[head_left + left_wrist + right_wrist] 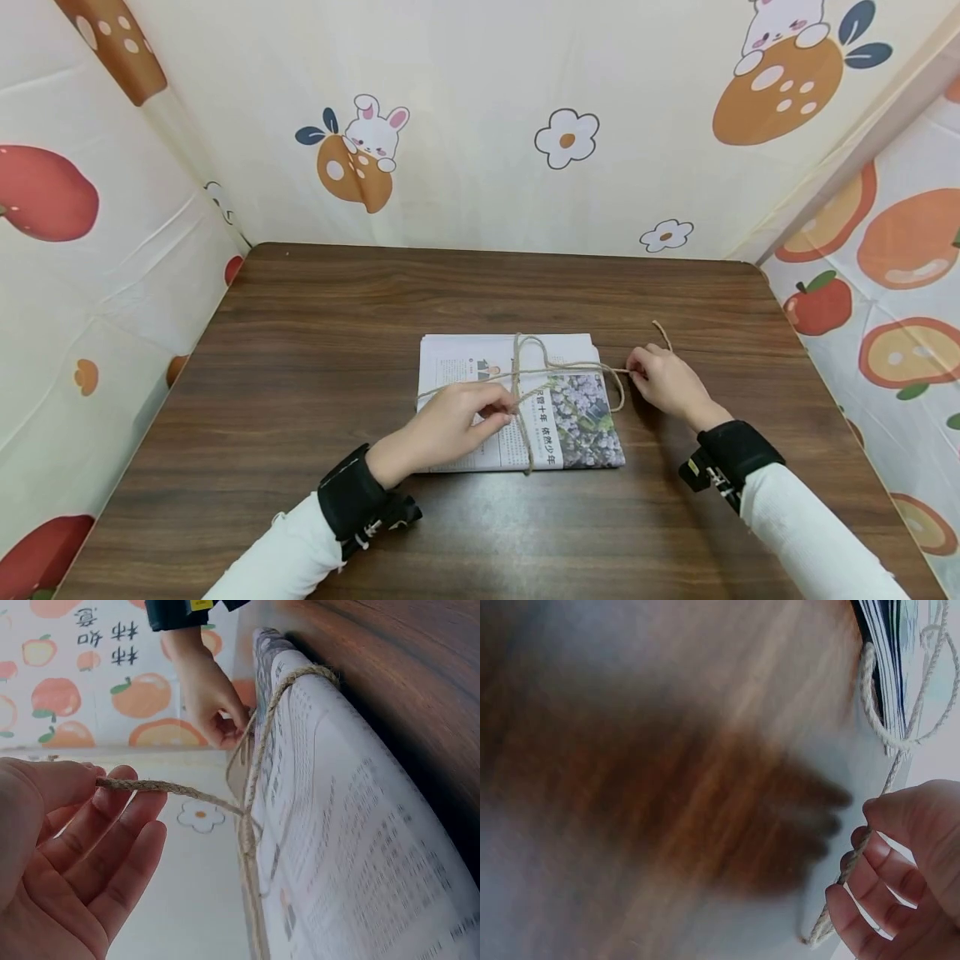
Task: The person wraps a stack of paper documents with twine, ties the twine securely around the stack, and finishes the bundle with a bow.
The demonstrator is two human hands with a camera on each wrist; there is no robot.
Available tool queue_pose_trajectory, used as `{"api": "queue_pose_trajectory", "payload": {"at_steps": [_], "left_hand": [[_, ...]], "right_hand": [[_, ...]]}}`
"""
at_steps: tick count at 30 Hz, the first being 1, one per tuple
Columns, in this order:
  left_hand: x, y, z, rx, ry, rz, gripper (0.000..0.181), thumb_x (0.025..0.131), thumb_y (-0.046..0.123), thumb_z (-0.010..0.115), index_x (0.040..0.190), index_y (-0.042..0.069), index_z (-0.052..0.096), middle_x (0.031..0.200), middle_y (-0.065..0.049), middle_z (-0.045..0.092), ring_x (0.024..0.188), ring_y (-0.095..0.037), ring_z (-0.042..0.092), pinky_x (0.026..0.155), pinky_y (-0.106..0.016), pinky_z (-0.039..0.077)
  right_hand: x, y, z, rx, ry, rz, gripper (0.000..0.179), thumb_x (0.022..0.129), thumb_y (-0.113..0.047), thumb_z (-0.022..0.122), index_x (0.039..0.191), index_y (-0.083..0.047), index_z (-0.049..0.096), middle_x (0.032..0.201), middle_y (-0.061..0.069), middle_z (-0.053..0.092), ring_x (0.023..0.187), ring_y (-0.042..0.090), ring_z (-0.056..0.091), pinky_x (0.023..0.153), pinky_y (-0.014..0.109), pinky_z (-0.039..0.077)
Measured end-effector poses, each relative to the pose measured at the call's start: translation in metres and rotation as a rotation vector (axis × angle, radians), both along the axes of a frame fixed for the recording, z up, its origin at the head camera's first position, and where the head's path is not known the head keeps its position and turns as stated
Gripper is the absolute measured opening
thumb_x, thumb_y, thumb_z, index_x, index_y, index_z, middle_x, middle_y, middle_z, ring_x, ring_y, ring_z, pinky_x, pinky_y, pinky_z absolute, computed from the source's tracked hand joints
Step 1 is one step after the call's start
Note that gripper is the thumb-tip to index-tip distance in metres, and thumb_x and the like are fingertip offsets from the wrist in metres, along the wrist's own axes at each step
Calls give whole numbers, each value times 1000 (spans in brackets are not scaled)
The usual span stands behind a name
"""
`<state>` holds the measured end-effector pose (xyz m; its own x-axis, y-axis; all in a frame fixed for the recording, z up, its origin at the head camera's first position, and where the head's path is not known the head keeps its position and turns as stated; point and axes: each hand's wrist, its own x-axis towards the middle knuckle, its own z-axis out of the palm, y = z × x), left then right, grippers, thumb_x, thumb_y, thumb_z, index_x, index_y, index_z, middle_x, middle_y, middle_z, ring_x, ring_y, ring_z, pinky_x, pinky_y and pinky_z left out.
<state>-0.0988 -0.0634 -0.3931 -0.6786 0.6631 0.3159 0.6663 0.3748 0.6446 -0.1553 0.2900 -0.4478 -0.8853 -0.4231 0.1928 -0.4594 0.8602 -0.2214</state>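
Observation:
A folded stack of newspapers lies flat on the wooden table, with brown twine running round it both ways and crossing on top. Over the stack, my left hand pinches one end of the twine between thumb and index finger; in the left wrist view that strand stretches up from the crossing. To the right of the stack, my right hand pinches another strand, its tail sticking out beyond the fingers. A loose loop of twine hangs over the stack's right edge.
The brown wooden table extends around the stack on all sides. A pale patterned cloth stands behind it, and fruit-print cloths flank the sides. Each wrist wears a black strap with a small device.

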Motion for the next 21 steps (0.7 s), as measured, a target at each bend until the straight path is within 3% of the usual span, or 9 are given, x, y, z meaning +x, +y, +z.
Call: {"api": "queue_pose_trajectory", "payload": {"at_steps": [13,21], "left_hand": [[-1,-46,-9,15,-147,119,12,89,6,54,93,11,65,73,9,57,62,-1,48,58,-19,43],[1,-67,-18,51,-193,188,11,88,5,56,90,9,66,67,10,51,54,-1,41,49,-18,36]], "right_hand": [[-8,8,9,20,-13,-62,6,78,2,62,83,-1,60,76,13,55,64,23,54,57,38,44],[-11,13,10,22,7,-85,6,78,2,63,81,-2,60,75,12,54,63,23,53,57,39,44]]}}
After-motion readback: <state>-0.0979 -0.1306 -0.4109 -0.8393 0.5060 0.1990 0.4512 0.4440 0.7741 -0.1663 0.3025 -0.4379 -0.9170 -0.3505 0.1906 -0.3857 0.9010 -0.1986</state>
